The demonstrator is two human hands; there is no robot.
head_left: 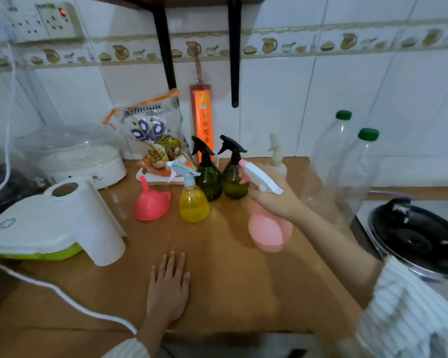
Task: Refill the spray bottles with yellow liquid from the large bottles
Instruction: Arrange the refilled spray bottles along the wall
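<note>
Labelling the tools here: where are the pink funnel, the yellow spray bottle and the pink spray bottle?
pink funnel (150, 206): head view, cone wall.
yellow spray bottle (194, 206): head view, rounded body.
pink spray bottle (269, 232): head view, lower body.

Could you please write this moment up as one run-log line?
right hand: grips neck of pink spray bottle | left hand: flat on table | funnel: upside down, untouched | large bottles: capped, look empty

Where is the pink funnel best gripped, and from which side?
Pinch the funnel by its narrow spout, coming from above. It sits mouth down on the table, spout pointing up and free, while the wide cone is likely too broad for an easy grip. The left hand lies flat nearby.
</note>
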